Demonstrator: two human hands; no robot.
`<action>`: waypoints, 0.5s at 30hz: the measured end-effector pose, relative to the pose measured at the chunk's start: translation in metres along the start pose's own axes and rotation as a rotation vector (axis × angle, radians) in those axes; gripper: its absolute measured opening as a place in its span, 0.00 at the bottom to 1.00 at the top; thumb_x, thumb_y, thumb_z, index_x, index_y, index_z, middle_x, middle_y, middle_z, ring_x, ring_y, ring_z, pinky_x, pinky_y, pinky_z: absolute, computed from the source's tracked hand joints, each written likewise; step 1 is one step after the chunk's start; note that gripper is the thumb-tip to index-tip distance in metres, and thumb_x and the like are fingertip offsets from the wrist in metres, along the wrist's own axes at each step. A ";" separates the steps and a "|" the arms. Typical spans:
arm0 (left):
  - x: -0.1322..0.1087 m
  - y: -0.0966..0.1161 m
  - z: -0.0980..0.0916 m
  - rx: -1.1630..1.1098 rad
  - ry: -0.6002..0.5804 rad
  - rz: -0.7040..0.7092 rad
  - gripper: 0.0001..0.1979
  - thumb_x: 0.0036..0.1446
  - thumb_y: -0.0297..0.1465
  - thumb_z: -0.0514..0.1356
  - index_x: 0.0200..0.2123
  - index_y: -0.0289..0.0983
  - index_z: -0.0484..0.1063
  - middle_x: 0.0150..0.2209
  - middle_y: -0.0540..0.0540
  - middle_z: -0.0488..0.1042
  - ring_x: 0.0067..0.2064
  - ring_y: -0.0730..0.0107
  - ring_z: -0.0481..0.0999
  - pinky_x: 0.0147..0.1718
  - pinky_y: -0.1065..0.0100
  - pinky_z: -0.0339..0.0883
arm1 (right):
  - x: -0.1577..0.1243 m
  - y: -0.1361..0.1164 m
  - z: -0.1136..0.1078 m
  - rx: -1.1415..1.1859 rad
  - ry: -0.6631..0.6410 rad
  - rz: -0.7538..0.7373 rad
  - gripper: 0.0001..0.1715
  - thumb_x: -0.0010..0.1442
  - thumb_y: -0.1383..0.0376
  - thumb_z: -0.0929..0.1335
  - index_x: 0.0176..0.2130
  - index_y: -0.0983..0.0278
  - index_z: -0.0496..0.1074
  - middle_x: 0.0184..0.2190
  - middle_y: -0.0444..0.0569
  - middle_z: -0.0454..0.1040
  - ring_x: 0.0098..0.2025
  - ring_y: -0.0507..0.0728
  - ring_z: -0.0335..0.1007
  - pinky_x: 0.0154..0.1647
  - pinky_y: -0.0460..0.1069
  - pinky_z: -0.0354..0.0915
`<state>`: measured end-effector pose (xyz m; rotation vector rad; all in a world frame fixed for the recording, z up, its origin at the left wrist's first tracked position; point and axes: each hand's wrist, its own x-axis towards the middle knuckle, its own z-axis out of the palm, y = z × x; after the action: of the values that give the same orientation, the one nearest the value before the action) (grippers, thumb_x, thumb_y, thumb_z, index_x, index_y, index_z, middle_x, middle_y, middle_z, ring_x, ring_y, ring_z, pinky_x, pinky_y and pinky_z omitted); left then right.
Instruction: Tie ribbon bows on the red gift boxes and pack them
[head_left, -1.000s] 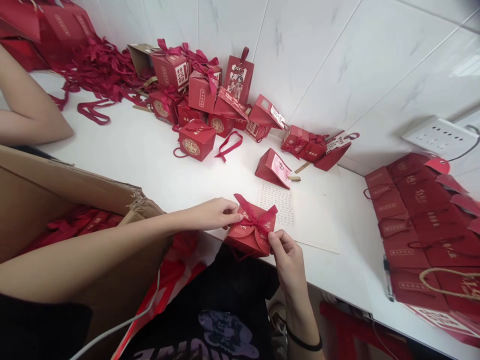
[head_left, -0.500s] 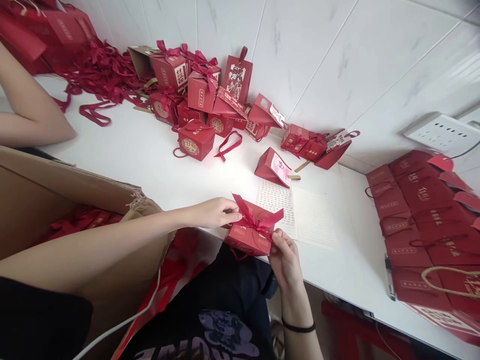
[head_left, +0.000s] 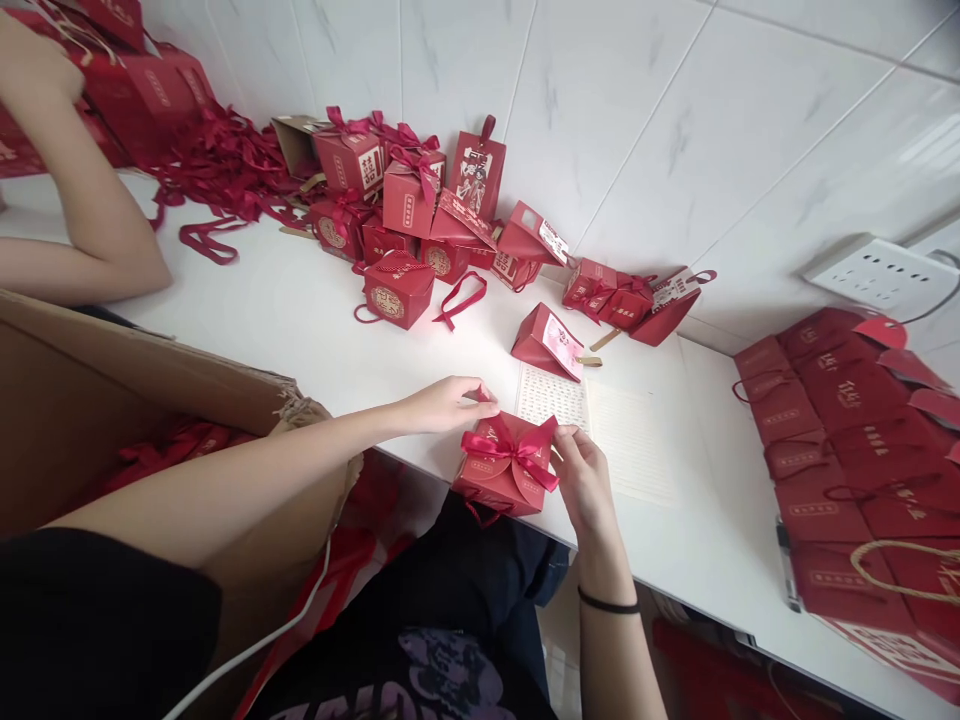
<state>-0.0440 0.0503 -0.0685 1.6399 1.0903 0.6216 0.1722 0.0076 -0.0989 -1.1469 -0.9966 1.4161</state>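
A red gift box point(head_left: 499, 490) sits at the table's front edge, a shiny crimson ribbon point(head_left: 514, 452) tied in a bow across its top. From the left, my left hand point(head_left: 450, 405) reaches to the bow's upper left, thumb and finger closed on a ribbon end. My right hand point(head_left: 585, 468), with a black band on its wrist, pinches the ribbon at the bow's upper right. A twisted red cord handle point(head_left: 484, 517) hangs at the box's near side. Just beyond the box lies a printed sheet point(head_left: 553, 398), partly covered by it.
Several red gift boxes point(head_left: 409, 200) are stacked against the tiled wall, beside a heap of loose ribbons point(head_left: 225, 165). More red boxes point(head_left: 840, 450) stand at right. A cardboard carton point(head_left: 187, 365) is on my left. Another person's arm point(head_left: 97, 220) rests at far left.
Both hands have shifted up to the bow's upper corners. The bow now lies flatter and more spread over the box top. The other person's forearm has come up into view.
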 end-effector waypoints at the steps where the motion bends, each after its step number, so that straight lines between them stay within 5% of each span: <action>1: 0.003 -0.001 0.001 -0.039 0.008 0.002 0.17 0.50 0.46 0.59 0.28 0.36 0.65 0.34 0.48 0.72 0.37 0.68 0.70 0.39 0.67 0.61 | 0.002 0.001 0.002 0.017 0.005 0.006 0.20 0.50 0.52 0.73 0.25 0.64 0.65 0.25 0.42 0.68 0.28 0.51 0.64 0.35 0.47 0.63; 5: 0.007 -0.002 0.006 -0.118 0.003 -0.052 0.17 0.47 0.44 0.62 0.25 0.35 0.65 0.25 0.52 0.67 0.28 0.74 0.66 0.31 0.69 0.59 | 0.008 0.005 0.004 0.071 0.008 0.022 0.22 0.46 0.54 0.74 0.22 0.64 0.63 0.21 0.40 0.65 0.25 0.49 0.62 0.32 0.45 0.63; 9: 0.004 -0.003 0.006 -0.173 -0.023 -0.172 0.18 0.46 0.43 0.62 0.22 0.35 0.64 0.21 0.54 0.63 0.25 0.76 0.63 0.29 0.70 0.58 | 0.000 0.006 0.000 -0.036 0.089 -0.030 0.20 0.51 0.53 0.72 0.26 0.64 0.64 0.29 0.45 0.69 0.35 0.54 0.69 0.43 0.51 0.66; 12: 0.001 -0.002 0.002 -0.112 -0.044 -0.268 0.17 0.44 0.42 0.63 0.20 0.35 0.62 0.21 0.54 0.63 0.25 0.75 0.64 0.28 0.70 0.58 | -0.028 0.003 -0.003 -0.245 0.193 -0.239 0.18 0.56 0.52 0.68 0.38 0.63 0.66 0.41 0.50 0.68 0.47 0.59 0.67 0.48 0.57 0.65; 15: -0.003 -0.002 -0.003 -0.060 -0.148 -0.329 0.14 0.46 0.39 0.61 0.21 0.35 0.64 0.22 0.52 0.66 0.25 0.75 0.65 0.27 0.71 0.60 | -0.065 0.002 0.004 -0.523 0.102 -0.471 0.34 0.53 0.52 0.71 0.53 0.60 0.58 0.52 0.56 0.60 0.55 0.64 0.60 0.52 0.62 0.63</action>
<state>-0.0489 0.0494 -0.0690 1.3917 1.1861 0.3095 0.1701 -0.0574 -0.0906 -1.2278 -1.4988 0.7323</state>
